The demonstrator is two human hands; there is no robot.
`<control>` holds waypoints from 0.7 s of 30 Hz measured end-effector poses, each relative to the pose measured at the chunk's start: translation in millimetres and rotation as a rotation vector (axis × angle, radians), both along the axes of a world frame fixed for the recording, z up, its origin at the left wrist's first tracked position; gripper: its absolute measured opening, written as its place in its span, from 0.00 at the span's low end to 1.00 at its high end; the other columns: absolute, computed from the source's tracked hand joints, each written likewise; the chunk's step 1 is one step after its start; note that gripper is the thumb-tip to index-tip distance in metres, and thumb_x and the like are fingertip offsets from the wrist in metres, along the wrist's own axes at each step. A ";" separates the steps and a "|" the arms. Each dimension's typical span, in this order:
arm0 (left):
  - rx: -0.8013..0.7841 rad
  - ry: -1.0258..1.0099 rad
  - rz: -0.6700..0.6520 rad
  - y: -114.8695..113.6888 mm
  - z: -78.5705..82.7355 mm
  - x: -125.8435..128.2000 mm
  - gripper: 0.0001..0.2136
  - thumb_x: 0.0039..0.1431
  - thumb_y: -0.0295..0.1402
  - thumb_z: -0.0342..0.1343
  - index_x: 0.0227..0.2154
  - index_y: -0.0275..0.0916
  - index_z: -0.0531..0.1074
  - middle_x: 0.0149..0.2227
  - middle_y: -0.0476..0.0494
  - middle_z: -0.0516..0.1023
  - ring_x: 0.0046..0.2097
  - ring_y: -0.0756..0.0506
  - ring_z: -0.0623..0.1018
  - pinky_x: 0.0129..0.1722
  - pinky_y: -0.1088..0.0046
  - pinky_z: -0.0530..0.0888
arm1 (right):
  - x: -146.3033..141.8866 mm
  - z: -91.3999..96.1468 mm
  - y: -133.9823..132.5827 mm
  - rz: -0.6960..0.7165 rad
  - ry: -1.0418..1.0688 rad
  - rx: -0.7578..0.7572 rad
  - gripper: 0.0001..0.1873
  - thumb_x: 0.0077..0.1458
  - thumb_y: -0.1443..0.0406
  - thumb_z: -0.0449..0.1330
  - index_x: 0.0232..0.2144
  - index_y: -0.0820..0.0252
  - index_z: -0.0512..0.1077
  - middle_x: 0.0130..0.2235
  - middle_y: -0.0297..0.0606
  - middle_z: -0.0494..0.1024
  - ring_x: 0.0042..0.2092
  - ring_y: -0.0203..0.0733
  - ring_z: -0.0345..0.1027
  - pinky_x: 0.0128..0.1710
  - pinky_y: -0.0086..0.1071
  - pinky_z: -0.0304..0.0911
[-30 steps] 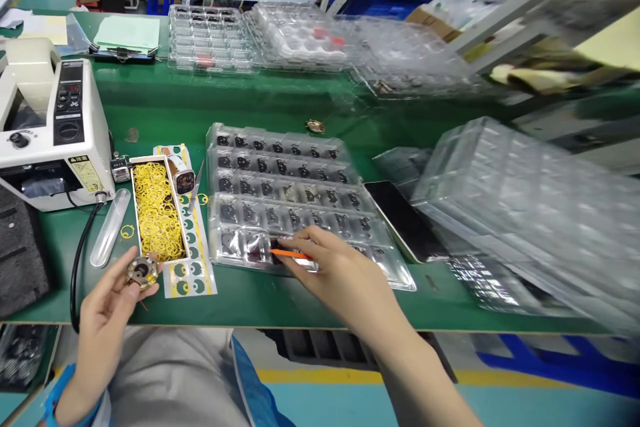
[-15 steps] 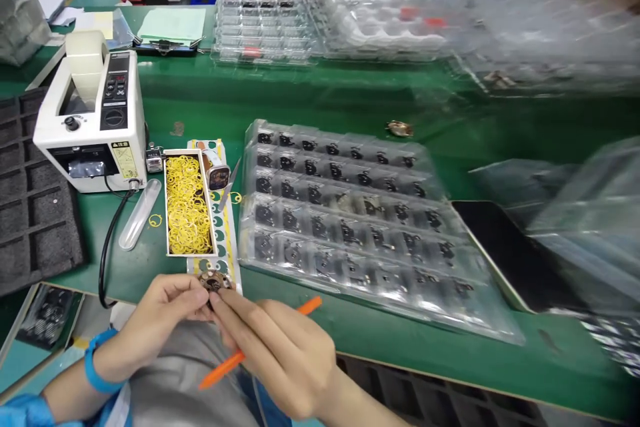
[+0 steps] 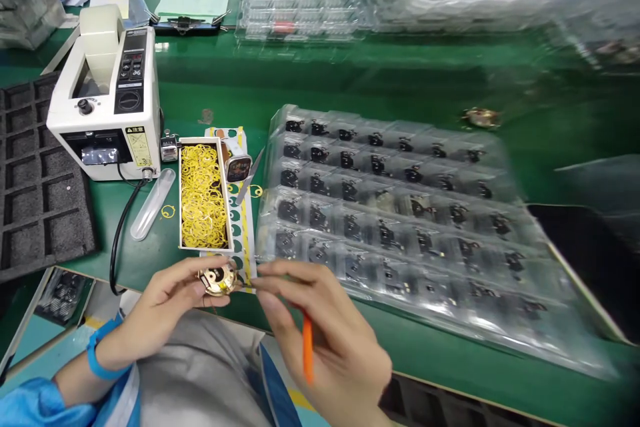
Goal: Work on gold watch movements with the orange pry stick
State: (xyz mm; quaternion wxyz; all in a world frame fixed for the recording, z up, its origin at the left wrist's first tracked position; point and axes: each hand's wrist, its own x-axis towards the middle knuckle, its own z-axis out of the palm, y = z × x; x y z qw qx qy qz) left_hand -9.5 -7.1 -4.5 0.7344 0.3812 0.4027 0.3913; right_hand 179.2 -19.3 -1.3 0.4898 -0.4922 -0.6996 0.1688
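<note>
My left hand (image 3: pixel 167 300) pinches a round gold-coloured part (image 3: pixel 220 279), like a watch case or movement, with dark and yellow spots on its face. To its right, my right hand (image 3: pixel 320 327) has a slim orange stick (image 3: pixel 307 347) tucked in its fingers. Thumb and index finger of that hand point towards the part's right edge; whether they touch it or pinch something tiny I cannot make out. Just beyond the hands are a white box (image 3: pixel 181 213) of yellow ring-shaped pieces (image 3: pixel 203 197) and a strip sheet (image 3: pixel 247 233) with round holes.
A clear tray (image 3: pixel 400 213) of small dark parts fills the middle right, beside a dark flat device (image 3: pixel 590 260). At left stand a white tape dispenser (image 3: pixel 105 100) and a black foam tray (image 3: pixel 45 173). A smartwatch (image 3: pixel 239 167) and tweezers-like blade (image 3: pixel 250 177) lie by the box.
My right hand has drawn away from the part to the right, and the orange stick has swung to near upright. The part now shows its gold face. The view has shifted left.
</note>
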 end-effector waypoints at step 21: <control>0.262 0.336 -0.071 -8.3 -2.7 -12.2 0.20 0.70 0.35 0.51 0.63 0.47 0.68 0.48 0.43 0.83 0.48 0.44 0.84 0.49 0.72 0.80 | -10.7 7.8 32.7 0.224 0.297 -0.562 0.08 0.53 0.67 0.63 0.23 0.56 0.78 0.32 0.37 0.77 0.35 0.39 0.73 0.33 0.30 0.69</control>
